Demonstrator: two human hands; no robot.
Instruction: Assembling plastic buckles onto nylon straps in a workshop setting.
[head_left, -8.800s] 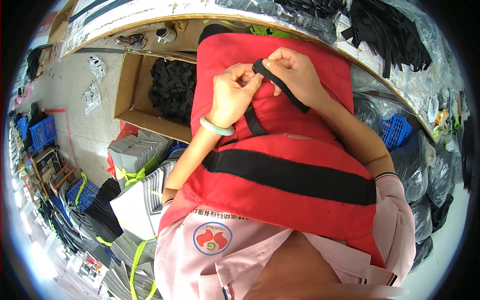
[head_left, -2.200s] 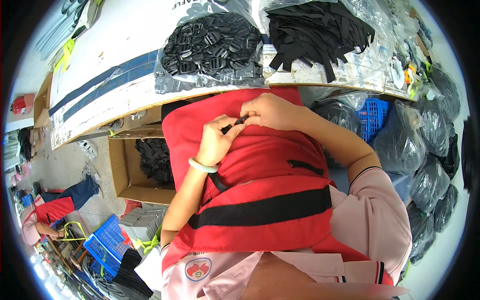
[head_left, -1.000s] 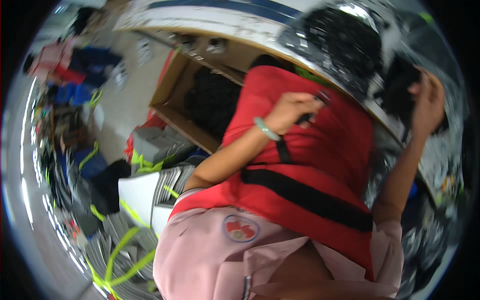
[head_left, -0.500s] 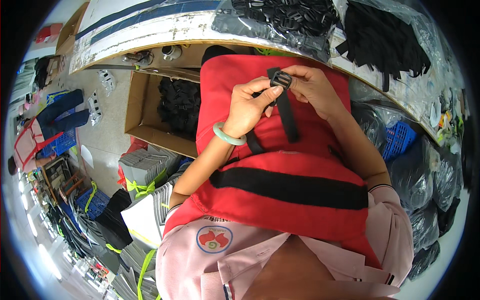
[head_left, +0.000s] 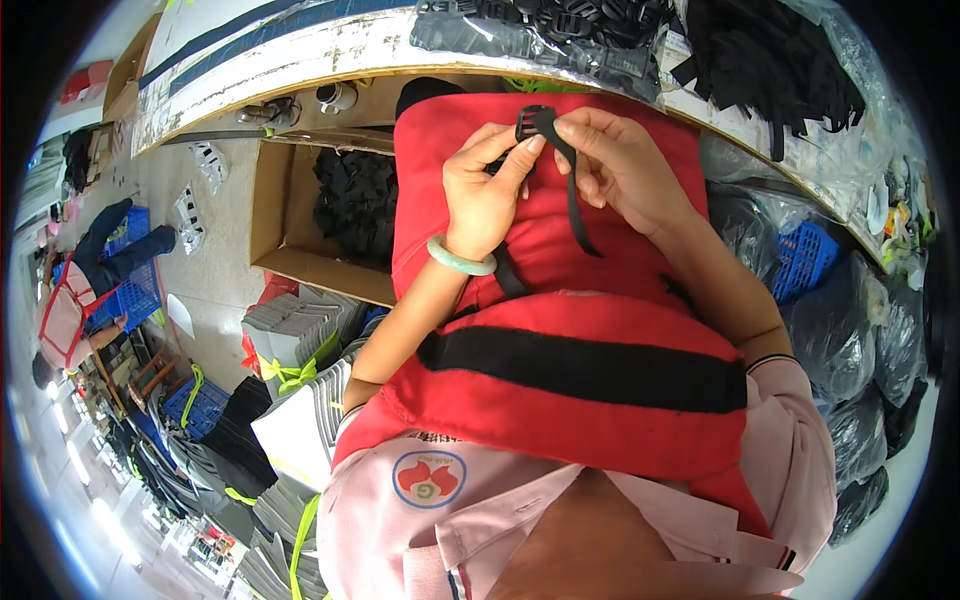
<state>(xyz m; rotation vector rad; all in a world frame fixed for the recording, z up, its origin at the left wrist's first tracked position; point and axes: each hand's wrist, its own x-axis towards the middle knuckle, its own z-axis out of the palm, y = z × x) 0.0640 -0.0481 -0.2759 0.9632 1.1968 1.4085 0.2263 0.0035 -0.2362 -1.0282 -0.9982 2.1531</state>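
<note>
Between thumb and fingers, my left hand (head_left: 486, 190) pinches a black plastic buckle (head_left: 530, 122) above my lap. A black webbing strap (head_left: 575, 205) passes at the buckle and hangs down in a curve. My right hand (head_left: 617, 165) grips that strap close to the buckle, thumb and forefinger pressed together. Whether the strap runs fully through the buckle's slots I cannot tell. Under both hands lies a red apron (head_left: 425, 190) with a wide black band (head_left: 580, 368) across it. A pale green bangle (head_left: 460, 258) circles my left wrist.
A worn white table (head_left: 380, 55) runs ahead, bearing bagged black buckles (head_left: 560, 35) and cut black straps (head_left: 765, 70). At left stand a cardboard box (head_left: 275, 215) of black pieces and tied grey stacks (head_left: 300, 335). Dark plastic bags (head_left: 835, 330) and a blue basket (head_left: 803, 260) crowd the right. Another person (head_left: 75, 310) is far left.
Both hands have moved slightly away from me with the buckle. My right hand now pinches the strap at the buckle, and the hanging strap has turned and curved.
</note>
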